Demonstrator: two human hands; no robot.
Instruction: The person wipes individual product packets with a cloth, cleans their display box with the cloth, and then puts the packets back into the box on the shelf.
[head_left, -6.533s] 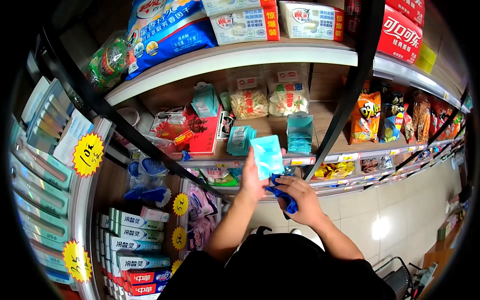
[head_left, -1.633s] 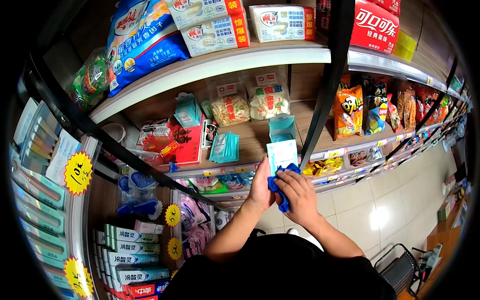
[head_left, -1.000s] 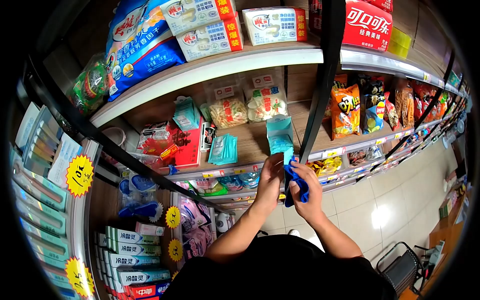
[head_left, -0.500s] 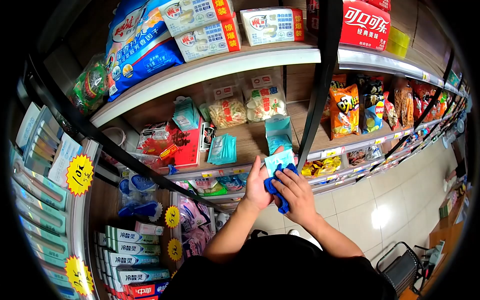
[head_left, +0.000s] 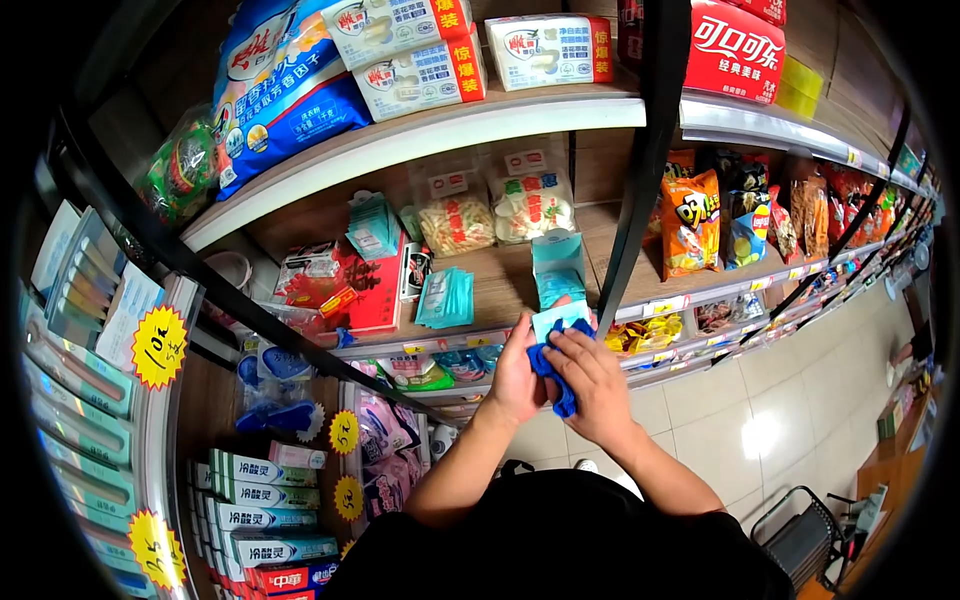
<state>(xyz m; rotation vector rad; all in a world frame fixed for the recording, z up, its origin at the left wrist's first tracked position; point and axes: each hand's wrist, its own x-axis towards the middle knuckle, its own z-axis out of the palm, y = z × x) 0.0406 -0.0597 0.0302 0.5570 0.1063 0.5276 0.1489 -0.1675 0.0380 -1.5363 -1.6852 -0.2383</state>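
Note:
In front of the shelf edge, my left hand [head_left: 515,380] holds a flat light-teal packet [head_left: 562,317] from below and the left, its thumb beside the packet. My right hand [head_left: 592,385] lies over a dark blue cloth [head_left: 564,402], pressing it on the packet's lower part. The cloth hangs down between both hands. Most of the packet is hidden under cloth and fingers. Just beyond stands an open teal box [head_left: 558,262] with its lid up. Similar teal packets [head_left: 446,299] lie piled to its left, and another stack [head_left: 373,228] sits farther back.
Bagged dry goods [head_left: 455,220] stand behind the teal box. A black shelf post [head_left: 645,170] rises right of my hands. Snack bags [head_left: 691,222] fill the right shelf. Toothpaste boxes [head_left: 268,518] are stacked lower left. A folding chair [head_left: 800,535] stands on the tiled floor.
My right hand and the cloth have shifted slightly up and left over the packet. My left thumb has moved in closer to the packet. The shelf goods stay in place.

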